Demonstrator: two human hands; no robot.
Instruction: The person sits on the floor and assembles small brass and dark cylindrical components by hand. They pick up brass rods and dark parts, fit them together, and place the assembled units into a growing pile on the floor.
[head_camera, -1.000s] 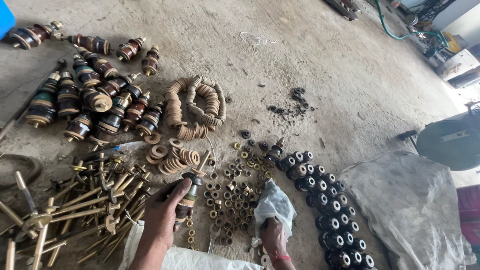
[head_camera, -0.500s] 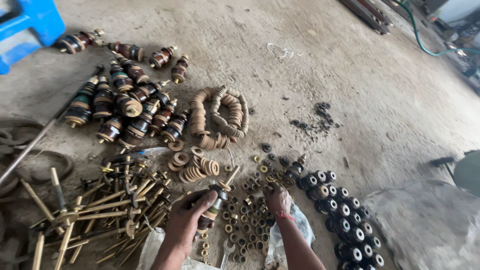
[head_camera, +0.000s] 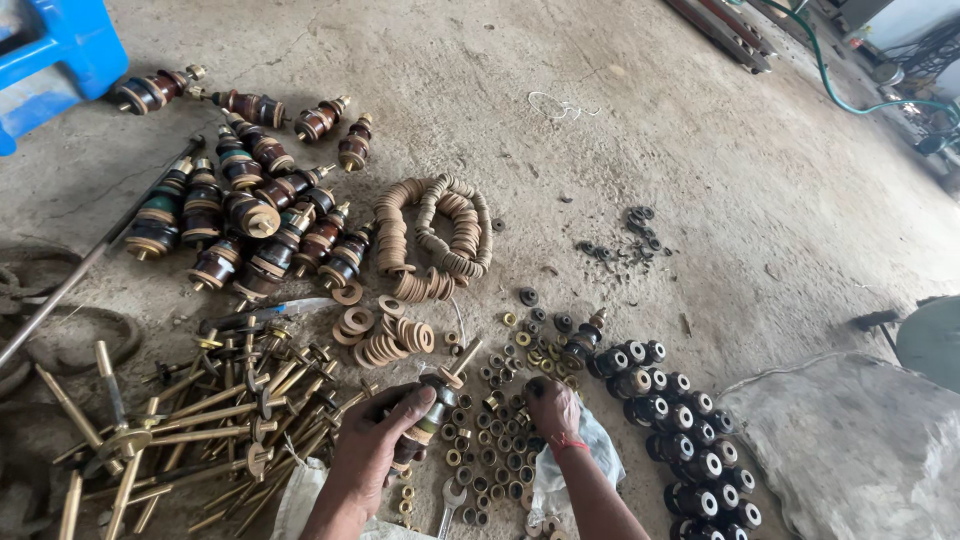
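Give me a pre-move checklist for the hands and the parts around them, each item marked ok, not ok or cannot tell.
1. Left hand grips the part-built rod assembly: ok.
2. Right hand rests on the pile of small brass nuts: ok.
3. A nut is pinched in the right fingers: cannot tell.
4. Tan washers lie close beyond the left hand: ok.
5. Black rubber rings are lined up to the right: ok.
6. Spanner is lying free between the forearms: ok.

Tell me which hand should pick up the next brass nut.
Right. The right hand is empty and already rests on the brass nuts. The left hand is busy gripping the partly built stack on a rod.
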